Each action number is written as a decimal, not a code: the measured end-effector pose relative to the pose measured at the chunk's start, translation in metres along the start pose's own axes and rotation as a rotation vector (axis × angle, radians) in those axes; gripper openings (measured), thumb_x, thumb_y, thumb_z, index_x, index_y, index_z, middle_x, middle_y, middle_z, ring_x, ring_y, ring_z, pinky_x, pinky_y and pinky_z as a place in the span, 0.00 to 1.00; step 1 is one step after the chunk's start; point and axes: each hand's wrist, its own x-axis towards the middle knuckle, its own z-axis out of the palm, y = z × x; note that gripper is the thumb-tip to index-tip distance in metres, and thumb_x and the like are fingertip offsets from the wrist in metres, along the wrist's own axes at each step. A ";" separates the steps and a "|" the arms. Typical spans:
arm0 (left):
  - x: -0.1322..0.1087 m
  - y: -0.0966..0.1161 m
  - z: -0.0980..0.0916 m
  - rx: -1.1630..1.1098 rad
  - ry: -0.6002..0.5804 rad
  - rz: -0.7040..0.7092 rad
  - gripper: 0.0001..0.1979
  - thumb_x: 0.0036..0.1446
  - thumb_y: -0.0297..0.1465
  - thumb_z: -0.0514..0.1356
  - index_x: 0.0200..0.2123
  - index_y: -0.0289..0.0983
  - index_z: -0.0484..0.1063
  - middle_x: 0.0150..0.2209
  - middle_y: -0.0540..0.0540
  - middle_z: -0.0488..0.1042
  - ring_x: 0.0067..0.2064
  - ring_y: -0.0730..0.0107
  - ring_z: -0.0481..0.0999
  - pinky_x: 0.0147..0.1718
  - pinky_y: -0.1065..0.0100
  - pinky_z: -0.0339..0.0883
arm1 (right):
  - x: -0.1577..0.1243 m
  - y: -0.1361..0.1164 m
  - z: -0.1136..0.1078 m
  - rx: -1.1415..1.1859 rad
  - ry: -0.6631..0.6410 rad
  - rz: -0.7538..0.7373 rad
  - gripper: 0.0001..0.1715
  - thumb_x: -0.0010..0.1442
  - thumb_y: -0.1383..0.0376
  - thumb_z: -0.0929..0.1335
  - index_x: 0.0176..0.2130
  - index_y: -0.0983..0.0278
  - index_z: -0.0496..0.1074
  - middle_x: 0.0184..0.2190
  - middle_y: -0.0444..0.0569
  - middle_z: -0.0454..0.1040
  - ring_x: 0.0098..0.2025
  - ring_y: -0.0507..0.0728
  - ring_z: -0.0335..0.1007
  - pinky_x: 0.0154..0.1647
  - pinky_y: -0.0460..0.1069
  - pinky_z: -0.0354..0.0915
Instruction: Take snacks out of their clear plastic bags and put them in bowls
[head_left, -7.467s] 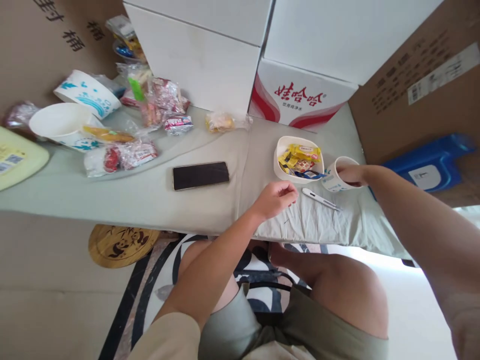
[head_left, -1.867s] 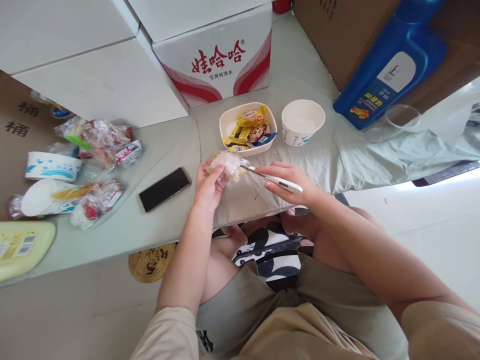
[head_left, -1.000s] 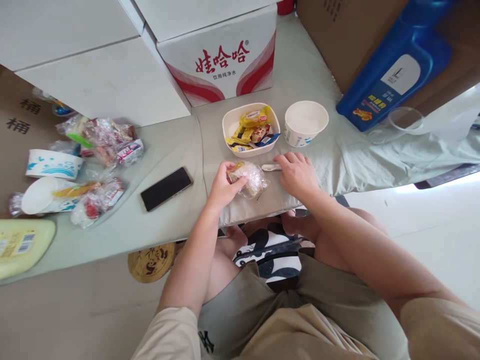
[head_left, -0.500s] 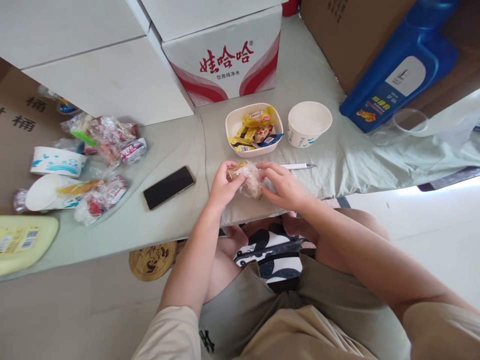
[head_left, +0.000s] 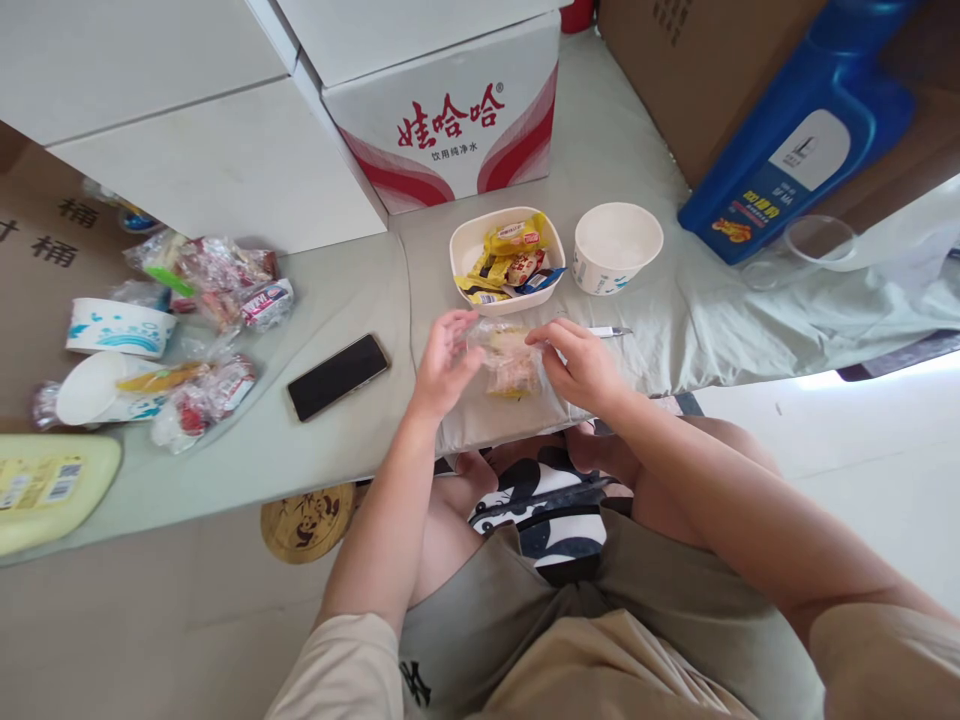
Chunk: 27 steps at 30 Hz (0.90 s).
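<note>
A crinkled clear plastic bag (head_left: 514,365) with something yellowish in it lies near the front edge of the cloth-covered surface, between my hands. My left hand (head_left: 442,368) is at its left side, fingers apart; whether the fingertips touch the plastic is hard to tell. With bent fingers, my right hand (head_left: 579,368) pinches the bag's upper right edge. Just behind sits a white tray (head_left: 466,232) holding several yellow, red and blue snack packets (head_left: 514,265). Partly hidden by my right hand is a slim white pen-like tool (head_left: 609,331).
A white paper bowl (head_left: 616,250) stands right of the tray, and a blue bottle (head_left: 795,140) farther right. Leftward lie a black phone (head_left: 339,376), wrapped snacks (head_left: 217,275) and paper cups (head_left: 120,327). A white-and-red carton (head_left: 450,140) closes off the back.
My left hand has let go of the bag and spread its fingers. The bag now lies flatter and wider, while my right hand has shifted slightly right.
</note>
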 end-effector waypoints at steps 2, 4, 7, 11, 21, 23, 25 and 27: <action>-0.004 0.001 0.004 0.112 -0.134 -0.034 0.29 0.49 0.40 0.70 0.53 0.43 0.67 0.51 0.40 0.80 0.51 0.59 0.80 0.45 0.62 0.73 | 0.000 -0.003 -0.002 -0.010 0.115 0.032 0.17 0.60 0.74 0.60 0.43 0.60 0.72 0.41 0.53 0.76 0.44 0.61 0.74 0.46 0.56 0.68; -0.005 0.004 0.008 0.184 -0.141 -0.101 0.26 0.50 0.36 0.69 0.52 0.42 0.69 0.41 0.45 0.81 0.36 0.67 0.79 0.35 0.67 0.71 | 0.000 -0.007 -0.006 -0.034 0.234 0.068 0.17 0.59 0.74 0.59 0.41 0.59 0.71 0.40 0.53 0.76 0.45 0.62 0.73 0.48 0.57 0.68; -0.004 0.009 0.011 0.172 -0.044 -0.201 0.15 0.53 0.35 0.66 0.45 0.41 0.73 0.25 0.53 0.75 0.22 0.75 0.69 0.24 0.72 0.63 | -0.003 -0.011 -0.009 -0.029 0.158 0.039 0.13 0.60 0.71 0.60 0.37 0.59 0.70 0.35 0.52 0.74 0.40 0.61 0.72 0.44 0.56 0.68; -0.001 0.017 0.009 0.074 0.082 -0.273 0.09 0.56 0.38 0.63 0.32 0.39 0.73 0.17 0.54 0.69 0.16 0.76 0.63 0.17 0.73 0.53 | -0.008 -0.011 0.000 -0.009 -0.212 -0.103 0.18 0.60 0.61 0.67 0.50 0.60 0.73 0.47 0.55 0.77 0.49 0.64 0.72 0.51 0.59 0.67; 0.002 0.013 -0.001 0.024 0.289 -0.159 0.08 0.53 0.33 0.64 0.25 0.38 0.72 0.18 0.54 0.63 0.20 0.78 0.61 0.21 0.74 0.53 | -0.001 -0.008 0.000 0.020 -0.096 -0.020 0.05 0.60 0.66 0.63 0.36 0.60 0.69 0.37 0.53 0.78 0.41 0.61 0.74 0.45 0.56 0.68; 0.005 0.014 -0.003 -0.029 0.360 -0.190 0.08 0.52 0.32 0.62 0.23 0.39 0.69 0.18 0.55 0.62 0.20 0.78 0.59 0.20 0.74 0.53 | 0.000 -0.007 -0.005 -0.009 -0.002 0.053 0.04 0.59 0.66 0.63 0.35 0.59 0.67 0.35 0.51 0.77 0.39 0.61 0.73 0.43 0.55 0.68; 0.007 0.017 -0.005 -0.070 0.428 -0.224 0.08 0.51 0.32 0.60 0.22 0.39 0.67 0.17 0.55 0.60 0.19 0.78 0.57 0.19 0.74 0.52 | 0.000 -0.004 -0.008 -0.043 0.099 0.147 0.04 0.57 0.67 0.63 0.35 0.58 0.67 0.34 0.50 0.76 0.38 0.60 0.73 0.42 0.55 0.68; 0.009 0.020 -0.007 -0.093 0.474 -0.250 0.08 0.50 0.32 0.60 0.21 0.39 0.66 0.17 0.55 0.59 0.19 0.78 0.56 0.18 0.74 0.51 | 0.001 -0.002 -0.010 -0.072 0.199 0.217 0.09 0.55 0.69 0.62 0.37 0.58 0.67 0.36 0.51 0.76 0.39 0.61 0.73 0.42 0.56 0.68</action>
